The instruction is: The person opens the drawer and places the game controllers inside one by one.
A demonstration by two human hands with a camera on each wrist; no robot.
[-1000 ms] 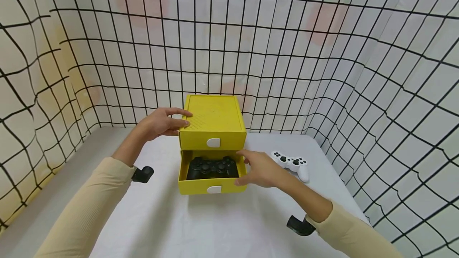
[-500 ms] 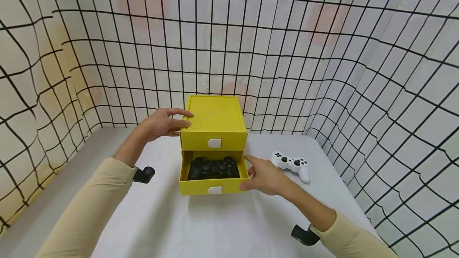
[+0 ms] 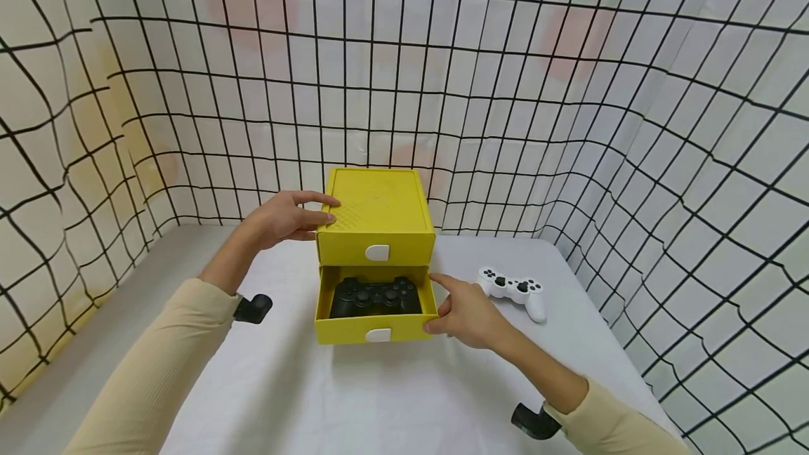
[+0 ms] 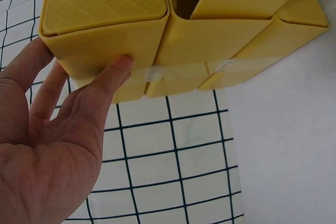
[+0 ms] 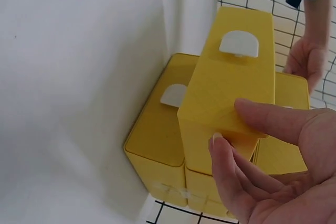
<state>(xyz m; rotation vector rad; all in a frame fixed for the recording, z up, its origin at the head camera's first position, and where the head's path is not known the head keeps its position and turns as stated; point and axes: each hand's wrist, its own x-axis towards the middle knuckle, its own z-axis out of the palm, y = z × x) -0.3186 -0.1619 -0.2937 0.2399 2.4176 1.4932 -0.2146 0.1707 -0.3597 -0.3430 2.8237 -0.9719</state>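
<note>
A yellow drawer unit (image 3: 379, 199) stands mid-table in the head view, its middle drawer (image 3: 341, 330) pulled out. Inside that drawer lies a black game controller (image 3: 376, 297). My left hand (image 3: 278, 220) rests at the unit's upper left edge; the left wrist view shows fingertips (image 4: 123, 65) against its side wall. At the drawer's right front corner is my right hand (image 3: 470, 314), the thumb on the front panel and fingertips (image 5: 219, 145) against the side in the right wrist view. White tab handles (image 5: 240, 44) mark the drawer fronts.
A white game controller (image 3: 513, 290) lies on the white table (image 3: 392, 399) right of the unit. Black wire mesh (image 3: 404, 90) rises behind and along both sides. The upper drawer (image 3: 347, 250) is pushed in; the lowest one (image 5: 157, 124) shows in the right wrist view.
My right hand has shifted slightly rightward, its fingers from over the drawer's right rim to outside it. My left hand, the drawer and both controllers look unchanged.
</note>
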